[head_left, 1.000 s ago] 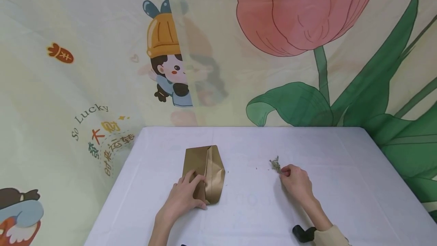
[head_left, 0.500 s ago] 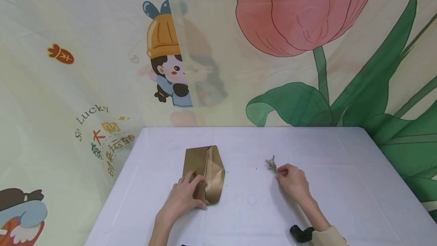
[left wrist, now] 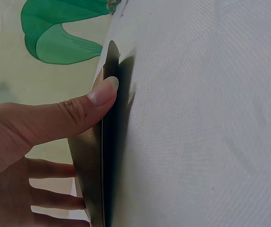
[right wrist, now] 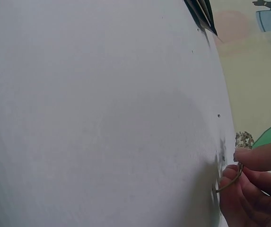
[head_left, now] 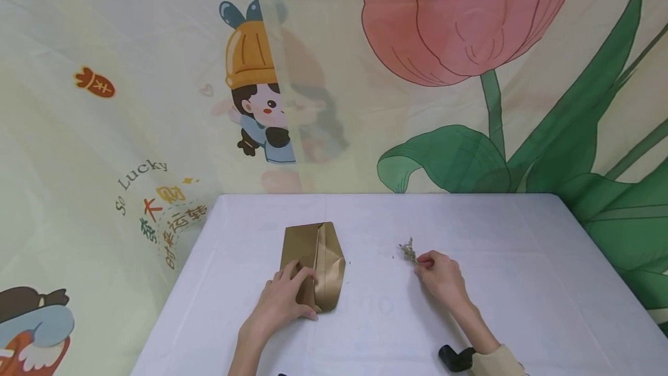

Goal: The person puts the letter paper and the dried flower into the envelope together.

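Note:
A gold envelope point(head_left: 329, 271) lies on the white table with its pointed flap folded out to the right. My left hand point(head_left: 279, 300) holds it at the lower left, fingers bent over its face and thumb at the near edge. Seen from the left wrist, the thumb point(left wrist: 102, 92) overlaps the envelope's edge point(left wrist: 102, 151). To the right, my right hand point(head_left: 440, 277) pinches a small dried flower sprig point(head_left: 408, 250) between thumb and fingers, heads pointing away to the left. A curved stem point(right wrist: 231, 185) sticks out below those fingers in the right wrist view.
Tiny dark crumbs dot the white table point(head_left: 365, 329) between envelope and sprig. A black wrist device point(head_left: 456, 358) sits by the right sleeve point(head_left: 498, 361). Behind the table hangs a printed cloth point(head_left: 339, 74) with a tulip and cartoon figures.
My right hand has moved left with the dried flower sprig, closer to the envelope. My left hand and the envelope have stayed in place.

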A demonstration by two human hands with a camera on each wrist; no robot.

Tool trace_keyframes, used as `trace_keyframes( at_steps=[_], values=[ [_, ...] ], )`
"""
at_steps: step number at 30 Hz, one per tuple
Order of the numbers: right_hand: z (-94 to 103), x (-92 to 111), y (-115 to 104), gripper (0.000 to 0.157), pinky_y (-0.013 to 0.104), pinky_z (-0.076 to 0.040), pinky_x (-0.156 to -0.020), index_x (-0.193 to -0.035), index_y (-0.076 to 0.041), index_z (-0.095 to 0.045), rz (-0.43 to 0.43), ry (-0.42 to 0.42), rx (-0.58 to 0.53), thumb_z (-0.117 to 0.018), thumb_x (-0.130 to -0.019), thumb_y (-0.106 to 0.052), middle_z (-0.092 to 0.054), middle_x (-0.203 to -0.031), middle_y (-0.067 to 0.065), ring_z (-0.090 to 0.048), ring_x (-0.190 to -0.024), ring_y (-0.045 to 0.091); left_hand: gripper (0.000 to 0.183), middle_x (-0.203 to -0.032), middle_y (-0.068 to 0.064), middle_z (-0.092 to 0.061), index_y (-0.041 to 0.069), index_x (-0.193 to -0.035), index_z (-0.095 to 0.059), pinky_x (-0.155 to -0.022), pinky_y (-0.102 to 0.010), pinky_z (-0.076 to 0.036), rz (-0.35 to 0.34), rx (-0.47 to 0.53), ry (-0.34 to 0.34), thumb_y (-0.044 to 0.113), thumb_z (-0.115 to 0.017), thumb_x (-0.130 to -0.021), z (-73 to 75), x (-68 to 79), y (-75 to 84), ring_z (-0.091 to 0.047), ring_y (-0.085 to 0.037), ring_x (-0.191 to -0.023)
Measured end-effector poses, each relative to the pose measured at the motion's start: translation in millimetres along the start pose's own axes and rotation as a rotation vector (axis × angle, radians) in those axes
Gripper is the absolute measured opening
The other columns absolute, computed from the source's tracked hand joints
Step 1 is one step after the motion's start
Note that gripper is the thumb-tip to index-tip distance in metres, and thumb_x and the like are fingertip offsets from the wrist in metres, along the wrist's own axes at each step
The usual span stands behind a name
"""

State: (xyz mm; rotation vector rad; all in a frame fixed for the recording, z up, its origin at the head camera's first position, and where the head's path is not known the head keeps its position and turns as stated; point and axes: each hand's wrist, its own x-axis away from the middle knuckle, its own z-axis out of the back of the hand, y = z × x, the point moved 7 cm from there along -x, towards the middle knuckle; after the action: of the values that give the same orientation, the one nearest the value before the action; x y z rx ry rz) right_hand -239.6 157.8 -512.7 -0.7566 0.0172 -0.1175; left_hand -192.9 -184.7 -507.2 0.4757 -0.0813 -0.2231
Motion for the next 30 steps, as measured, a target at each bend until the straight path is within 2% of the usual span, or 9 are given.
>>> trace_keyframes(
  at_steps=[30],
  values=[
    [-23.9, -4, -30, 0.015, 0.032, -0.049, -0.067, -0.101, 0.0, -0.074, 0.074, -0.009, -0.041, -0.073, -0.086, -0.004, -0.071, -0.085, 0.007, -0.063, -0.076, 0.02, 0.079, -0.154, -0.025, -0.043, 0.026, -0.132, -0.059, -0.098, -0.079, -0.04, -0.011, -0.006, 0.003, 0.04, -0.095, -0.064, -1.8, -1.9, -1.7, -0.047, -0.057, -0.131]
  ],
)
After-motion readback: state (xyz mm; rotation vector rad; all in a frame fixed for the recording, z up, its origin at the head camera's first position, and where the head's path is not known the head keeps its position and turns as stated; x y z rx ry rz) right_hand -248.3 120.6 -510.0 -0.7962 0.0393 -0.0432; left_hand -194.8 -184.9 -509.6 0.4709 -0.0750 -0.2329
